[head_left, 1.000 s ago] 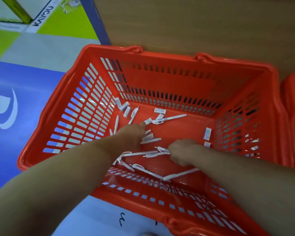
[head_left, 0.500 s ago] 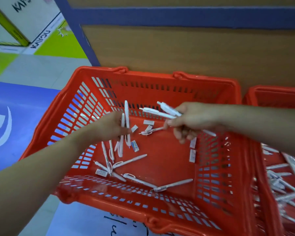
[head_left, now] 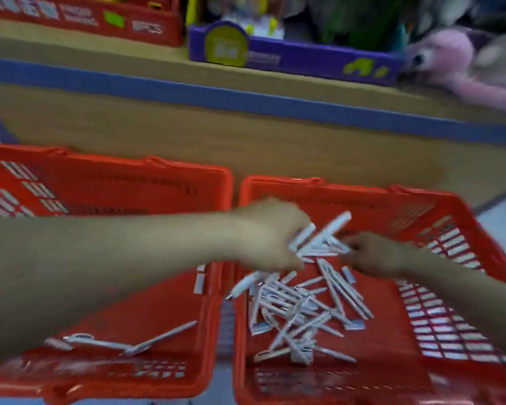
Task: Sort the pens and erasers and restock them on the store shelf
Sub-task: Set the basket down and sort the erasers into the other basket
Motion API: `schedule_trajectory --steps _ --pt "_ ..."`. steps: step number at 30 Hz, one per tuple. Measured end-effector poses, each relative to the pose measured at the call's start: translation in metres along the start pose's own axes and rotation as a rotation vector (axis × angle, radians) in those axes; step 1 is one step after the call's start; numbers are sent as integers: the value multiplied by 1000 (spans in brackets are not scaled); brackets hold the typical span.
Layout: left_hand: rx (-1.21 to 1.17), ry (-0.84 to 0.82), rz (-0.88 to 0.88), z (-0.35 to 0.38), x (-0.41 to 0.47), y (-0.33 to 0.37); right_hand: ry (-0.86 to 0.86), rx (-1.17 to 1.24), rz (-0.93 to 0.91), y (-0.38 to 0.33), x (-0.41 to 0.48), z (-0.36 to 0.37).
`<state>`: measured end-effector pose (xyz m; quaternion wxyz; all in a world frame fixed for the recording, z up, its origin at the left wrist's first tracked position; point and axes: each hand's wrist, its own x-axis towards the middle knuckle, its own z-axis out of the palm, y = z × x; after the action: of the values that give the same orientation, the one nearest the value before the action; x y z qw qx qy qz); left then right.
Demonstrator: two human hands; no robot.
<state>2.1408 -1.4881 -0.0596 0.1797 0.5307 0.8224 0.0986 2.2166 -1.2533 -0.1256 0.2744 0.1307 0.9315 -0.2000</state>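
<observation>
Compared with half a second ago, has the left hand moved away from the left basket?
Yes. The left hand moved rightward: from over the left basket to over the right basket, where it holds pens.

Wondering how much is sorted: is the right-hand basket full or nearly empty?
Partly full: a loose heap of white pens covers much of the basket floor, well below the rim.

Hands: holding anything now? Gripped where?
Left hand grips a bunch of white pens by one end, over the right basket. Right hand sits at their far ends; blur hides any grip.
</observation>
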Motion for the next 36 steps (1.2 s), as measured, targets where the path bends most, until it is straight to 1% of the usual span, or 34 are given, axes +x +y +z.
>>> schedule_trajectory --steps 2,3,4,6,8,10,12,14,16,19,20,21,22,24,25,27,29,31,33,34,36 --pt "82 -89 17 18 11 24 31 16 6 14 2 14" --pt "147 -144 62 31 15 31 59 25 20 21 2 22" --pt "173 -217 58 49 18 37 124 50 40 28 6 29" --pt "169 -263 26 68 18 34 249 144 59 31 11 34" --pt "168 -198 35 69 16 23 362 188 10 27 15 30" --pt "136 -75 69 54 11 17 413 246 -71 13 13 18" --pt "70 54 84 28 0 6 405 337 -162 -12 8 -2" --pt "7 199 59 -1 -20 -13 368 408 -266 -50 2 -22" --pt "-30 320 -27 -21 -47 -42 329 414 -388 -92 -4 -37" --pt "-15 371 -298 -22 -103 -101 245 330 -566 -163 -4 -43" --pt "19 347 -412 -17 -124 -123 206 260 -624 -187 0 -38" --pt "64 282 -512 -7 -146 -145 177 163 -677 -209 4 -31" --pt "105 176 -602 5 -166 -165 150 60 -716 -229 9 -21" --pt "166 -94 -774 33 -204 -197 86 -113 -738 -259 24 3" --pt "187 -196 -823 46 -220 -209 55 -193 -725 -271 34 16" --pt "183 -311 -855 68 -243 -225 -9 -346 -674 -287 56 44" --pt "150 -355 -835 87 -255 -235 -56 -441 -603 -299 82 72" --pt "149 -387 -839 104 -257 -244 -66 -453 -549 -310 105 97" --pt "134 -378 -851 120 -254 -260 -59 -424 -508 -319 125 118" --pt "123 -347 -861 126 -250 -270 -55 -409 -488 -322 133 129" --pt "79 -325 -908 135 -243 -288 -51 -418 -438 -325 146 146"
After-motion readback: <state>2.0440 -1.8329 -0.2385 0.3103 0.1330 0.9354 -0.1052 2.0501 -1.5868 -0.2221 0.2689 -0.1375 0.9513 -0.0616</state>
